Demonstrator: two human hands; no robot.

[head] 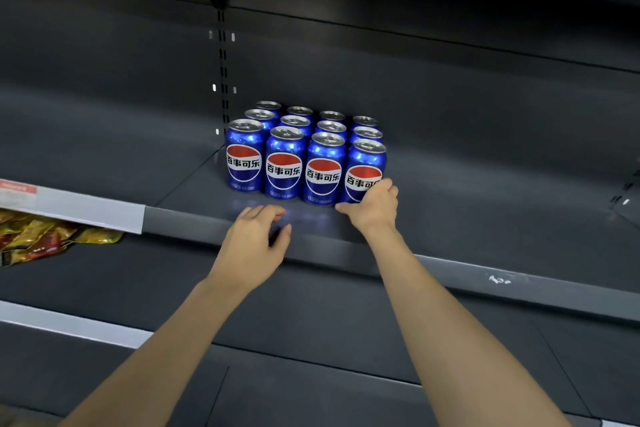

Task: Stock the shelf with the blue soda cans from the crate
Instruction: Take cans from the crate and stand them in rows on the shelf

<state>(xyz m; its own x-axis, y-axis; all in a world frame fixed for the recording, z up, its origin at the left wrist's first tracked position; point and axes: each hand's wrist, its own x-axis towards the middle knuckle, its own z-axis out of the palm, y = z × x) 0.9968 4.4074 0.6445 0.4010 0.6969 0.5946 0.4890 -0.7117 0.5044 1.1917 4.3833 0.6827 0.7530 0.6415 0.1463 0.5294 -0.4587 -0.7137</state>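
Several blue soda cans (284,163) stand upright in tidy rows on the dark grey shelf (485,191), near the slotted upright at the back. My right hand (375,204) wraps around the lower part of the front right can (365,166), thumb at its base. My left hand (258,236) hovers at the shelf's front lip, just in front of the cans, fingers curled loosely and holding nothing. The crate is out of view.
A white price strip (72,206) runs along the shelf edge at the left. Yellow and red snack bags (45,236) lie on the lower shelf beneath it. Another dark shelf (311,315) extends below my forearms. Bare shelf stretches to the right of the cans.
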